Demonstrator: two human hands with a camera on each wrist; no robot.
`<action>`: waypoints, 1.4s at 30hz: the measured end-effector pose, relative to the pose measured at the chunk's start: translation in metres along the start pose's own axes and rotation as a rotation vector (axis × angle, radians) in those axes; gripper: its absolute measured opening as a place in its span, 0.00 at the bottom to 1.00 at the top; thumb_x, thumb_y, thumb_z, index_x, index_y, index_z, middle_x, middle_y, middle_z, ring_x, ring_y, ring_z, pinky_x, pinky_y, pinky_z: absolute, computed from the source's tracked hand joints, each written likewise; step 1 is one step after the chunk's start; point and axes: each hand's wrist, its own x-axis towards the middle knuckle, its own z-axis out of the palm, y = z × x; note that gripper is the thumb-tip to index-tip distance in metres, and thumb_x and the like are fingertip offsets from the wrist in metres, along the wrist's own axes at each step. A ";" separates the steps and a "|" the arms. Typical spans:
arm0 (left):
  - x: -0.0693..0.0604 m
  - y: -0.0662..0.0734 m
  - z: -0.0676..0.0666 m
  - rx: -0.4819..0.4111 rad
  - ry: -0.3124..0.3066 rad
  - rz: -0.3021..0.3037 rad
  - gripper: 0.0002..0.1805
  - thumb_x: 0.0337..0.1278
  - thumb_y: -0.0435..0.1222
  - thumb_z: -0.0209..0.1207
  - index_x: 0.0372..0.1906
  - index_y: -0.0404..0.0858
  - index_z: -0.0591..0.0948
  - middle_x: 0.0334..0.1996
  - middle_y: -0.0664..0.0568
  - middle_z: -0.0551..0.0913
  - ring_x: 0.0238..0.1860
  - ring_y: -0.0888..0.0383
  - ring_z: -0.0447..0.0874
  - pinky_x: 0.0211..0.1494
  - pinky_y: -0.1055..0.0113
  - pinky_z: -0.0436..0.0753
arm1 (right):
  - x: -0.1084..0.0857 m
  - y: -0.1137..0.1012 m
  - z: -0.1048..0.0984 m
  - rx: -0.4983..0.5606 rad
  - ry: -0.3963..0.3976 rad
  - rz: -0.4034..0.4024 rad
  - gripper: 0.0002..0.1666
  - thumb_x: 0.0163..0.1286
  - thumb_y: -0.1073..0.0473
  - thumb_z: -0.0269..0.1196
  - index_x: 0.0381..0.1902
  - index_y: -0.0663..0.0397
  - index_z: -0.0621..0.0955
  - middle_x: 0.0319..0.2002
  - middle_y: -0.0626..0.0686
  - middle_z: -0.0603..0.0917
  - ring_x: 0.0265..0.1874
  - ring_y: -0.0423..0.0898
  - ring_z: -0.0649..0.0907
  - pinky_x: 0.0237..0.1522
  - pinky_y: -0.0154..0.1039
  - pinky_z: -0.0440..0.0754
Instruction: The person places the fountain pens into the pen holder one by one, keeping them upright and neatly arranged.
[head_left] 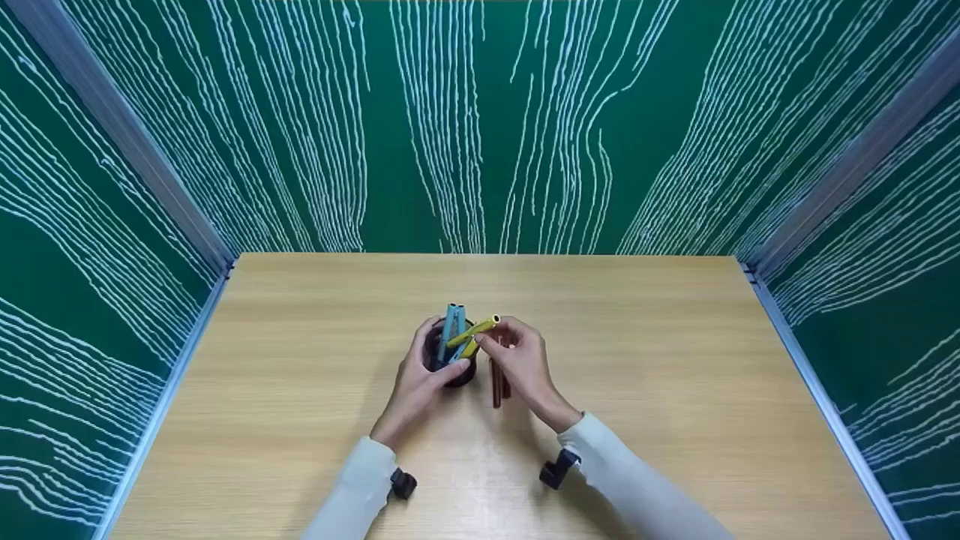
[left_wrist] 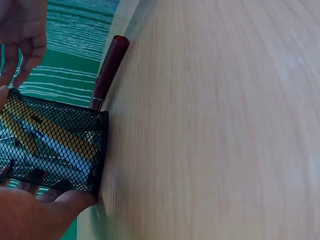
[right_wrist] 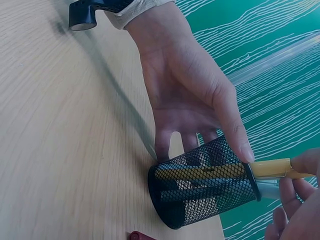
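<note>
My left hand (head_left: 418, 384) holds a black mesh pen holder (right_wrist: 207, 200) round its side, its thumb by the rim. Light blue pens (head_left: 448, 330) and yellow pens stand in it, seen through the mesh in both wrist views. At the rim, my right hand (head_left: 527, 366) pinches the upper end of a yellow pen (head_left: 482, 325) that leans out to the right. The pen's lower part is still inside the holder. Dark red pens (head_left: 496, 388) lie on the table just right of the holder, partly under my right hand; one dark red pen (left_wrist: 111, 70) shows in the left wrist view.
The wooden table (head_left: 300, 322) carries the holder near its middle. Green walls (head_left: 495, 150) with white wavy lines rise behind it and at both sides, with metal posts (head_left: 142, 127) at the corners. Each wrist wears a small black camera (head_left: 559, 469).
</note>
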 end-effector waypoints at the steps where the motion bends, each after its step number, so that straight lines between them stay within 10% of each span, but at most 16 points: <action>1: 0.000 0.000 0.000 -0.006 -0.001 0.000 0.48 0.64 0.41 0.78 0.85 0.50 0.66 0.78 0.48 0.74 0.76 0.45 0.73 0.81 0.43 0.64 | 0.000 0.001 0.000 0.002 0.002 -0.002 0.06 0.69 0.64 0.76 0.42 0.59 0.91 0.31 0.48 0.85 0.31 0.46 0.77 0.32 0.32 0.72; 13: -0.001 0.001 0.000 -0.025 -0.001 -0.052 0.50 0.64 0.44 0.78 0.86 0.53 0.64 0.79 0.46 0.71 0.76 0.44 0.71 0.82 0.43 0.65 | -0.001 0.005 -0.008 0.081 0.043 0.030 0.08 0.71 0.65 0.75 0.46 0.63 0.91 0.39 0.55 0.91 0.37 0.50 0.86 0.38 0.32 0.83; 42: -0.002 0.000 -0.001 -0.032 -0.005 -0.057 0.51 0.64 0.43 0.78 0.87 0.55 0.63 0.76 0.42 0.74 0.71 0.42 0.76 0.78 0.41 0.71 | -0.014 0.072 -0.059 -0.173 0.055 0.096 0.15 0.70 0.65 0.75 0.51 0.68 0.88 0.45 0.58 0.89 0.42 0.55 0.91 0.49 0.39 0.85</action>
